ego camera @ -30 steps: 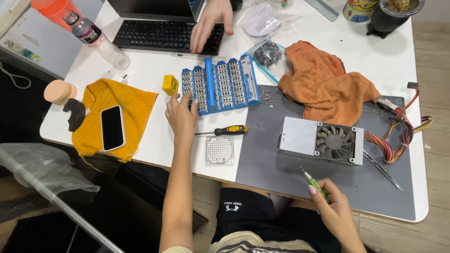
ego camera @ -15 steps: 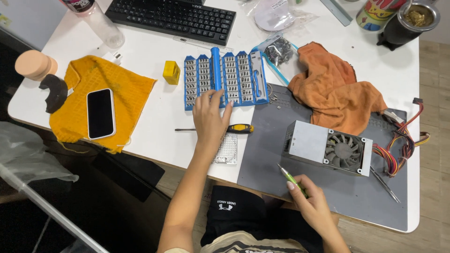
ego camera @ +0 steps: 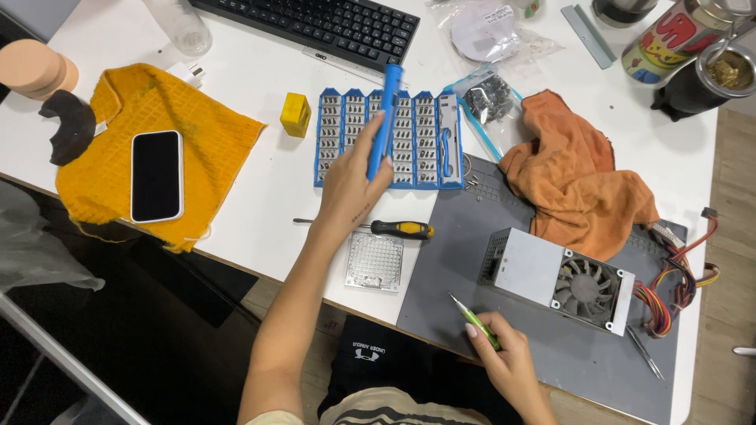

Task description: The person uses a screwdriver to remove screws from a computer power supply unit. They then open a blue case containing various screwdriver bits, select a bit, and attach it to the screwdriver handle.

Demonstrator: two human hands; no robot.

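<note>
Near the middle of the frame the left hand point(ego camera: 350, 185) closes its fingers around a long blue plastic screwdriver handle point(ego camera: 384, 118), holding it tilted over the blue plastic bit tray point(ego camera: 409, 142) with its rows of small metal bits. At the lower right the right hand point(ego camera: 504, 362) pinches a slim green-handled tool point(ego camera: 475, 321) between thumb and fingers, its tip pointing up and left over the grey work mat point(ego camera: 457, 267). On that mat, just right of the tool, lies a silver metal power supply box with a round fan point(ego camera: 563, 279). A black-and-yellow screwdriver point(ego camera: 398, 229) and a square perforated metal grille point(ego camera: 375, 261) lie on the white table point(ego camera: 268, 197) just below the left hand.
</note>
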